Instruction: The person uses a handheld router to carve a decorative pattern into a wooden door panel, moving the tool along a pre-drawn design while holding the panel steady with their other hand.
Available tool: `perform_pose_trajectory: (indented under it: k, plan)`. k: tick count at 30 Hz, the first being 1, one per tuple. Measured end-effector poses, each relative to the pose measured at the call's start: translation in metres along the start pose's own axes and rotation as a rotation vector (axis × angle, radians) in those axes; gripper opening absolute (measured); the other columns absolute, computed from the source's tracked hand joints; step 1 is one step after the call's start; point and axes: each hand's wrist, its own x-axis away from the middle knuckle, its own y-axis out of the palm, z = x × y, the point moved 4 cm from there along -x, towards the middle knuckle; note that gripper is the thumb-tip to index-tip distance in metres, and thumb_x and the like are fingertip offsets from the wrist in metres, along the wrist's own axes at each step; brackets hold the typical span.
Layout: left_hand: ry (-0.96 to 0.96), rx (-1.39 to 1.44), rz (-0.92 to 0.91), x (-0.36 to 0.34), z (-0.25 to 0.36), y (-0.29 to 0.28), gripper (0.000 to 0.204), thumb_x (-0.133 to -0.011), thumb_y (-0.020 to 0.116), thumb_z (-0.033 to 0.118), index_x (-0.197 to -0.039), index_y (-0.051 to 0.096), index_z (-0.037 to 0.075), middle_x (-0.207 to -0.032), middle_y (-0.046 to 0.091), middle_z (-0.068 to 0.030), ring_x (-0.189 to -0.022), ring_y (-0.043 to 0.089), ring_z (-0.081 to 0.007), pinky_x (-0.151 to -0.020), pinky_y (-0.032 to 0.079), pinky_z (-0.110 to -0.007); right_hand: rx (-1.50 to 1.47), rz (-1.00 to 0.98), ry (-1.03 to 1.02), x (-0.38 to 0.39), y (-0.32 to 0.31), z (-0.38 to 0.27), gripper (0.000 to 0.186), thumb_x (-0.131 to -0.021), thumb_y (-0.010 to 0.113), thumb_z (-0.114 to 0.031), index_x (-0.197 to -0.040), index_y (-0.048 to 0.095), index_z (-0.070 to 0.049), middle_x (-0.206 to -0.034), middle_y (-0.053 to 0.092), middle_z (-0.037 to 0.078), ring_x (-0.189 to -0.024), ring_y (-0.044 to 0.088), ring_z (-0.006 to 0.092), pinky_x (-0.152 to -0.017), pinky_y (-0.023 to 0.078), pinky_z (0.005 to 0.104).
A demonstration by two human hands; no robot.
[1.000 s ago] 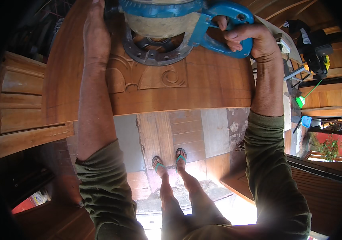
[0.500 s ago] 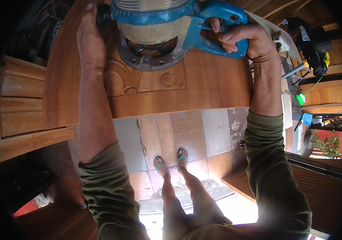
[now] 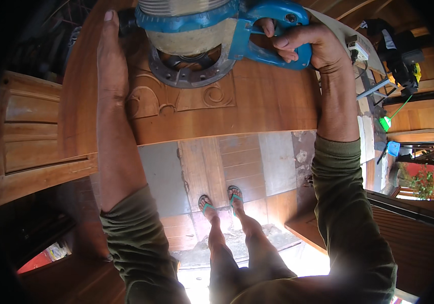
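Note:
A blue and metal wood router (image 3: 189,43) stands on a brown wooden panel (image 3: 278,104); the upper end of the tool is cut off by the frame's top edge. My right hand (image 3: 316,45) is closed round its blue loop handle, fingers curled through the opening. At the router's other side, my left hand (image 3: 111,61) is at the dark side knob (image 3: 127,23), thumb pointing up and most fingers hidden behind. Carved scrolls and curves (image 3: 217,96) show in the panel beside the round router base. The cutter's contact with the wood cannot be made out.
Panelled wooden doors (image 3: 29,131) lean at the left. A power strip (image 3: 357,49) with a plug sits at the right, near a metal stand (image 3: 374,91) and dark cloth items (image 3: 402,66). Below, my sandalled feet (image 3: 220,200) stand on patchwork floor tiles (image 3: 237,162).
The router has shifted slightly left over the panel, with both hands moving along on it. My view has tilted a little; the grips stay the same.

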Motion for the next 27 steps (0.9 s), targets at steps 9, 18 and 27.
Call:
perform_pose_trajectory:
  k: [9,18,27]
  plan:
    - [-0.027,-0.161,0.118,0.002,-0.002,-0.013,0.086,-0.101,0.045,0.067,-0.157,0.035,0.002,-0.133,0.061,-0.0286,-0.123,0.061,-0.0318,-0.108,0.045,-0.043,0.04,0.007,-0.029,-0.002,0.0,0.0,0.025,-0.077,0.072,-0.014,-0.097,0.063,-0.002,-0.06,0.054,0.005,-0.05,0.049,0.0125,-0.052,0.038,0.0271]
    - [0.022,0.077,0.012,0.007,0.003,0.002,0.073,-0.104,0.043,0.061,-0.158,0.037,0.012,-0.137,0.059,-0.0157,-0.123,0.059,-0.0295,-0.106,0.047,-0.042,-0.268,-0.071,-0.045,-0.006,0.01,-0.01,0.028,-0.068,0.078,-0.001,-0.092,0.064,0.002,-0.072,0.064,0.01,-0.054,0.056,0.0144,-0.052,0.04,0.0264]
    - [0.121,-0.048,0.046,-0.001,0.003,-0.003,0.065,-0.108,0.03,0.053,-0.156,0.041,0.01,-0.141,0.055,-0.0114,-0.127,0.055,-0.0263,-0.108,0.045,-0.042,-0.305,-0.079,-0.021,-0.009,0.007,-0.006,0.027,-0.07,0.078,0.0,-0.094,0.065,0.003,-0.072,0.064,0.011,-0.054,0.057,0.0148,-0.053,0.041,0.0265]
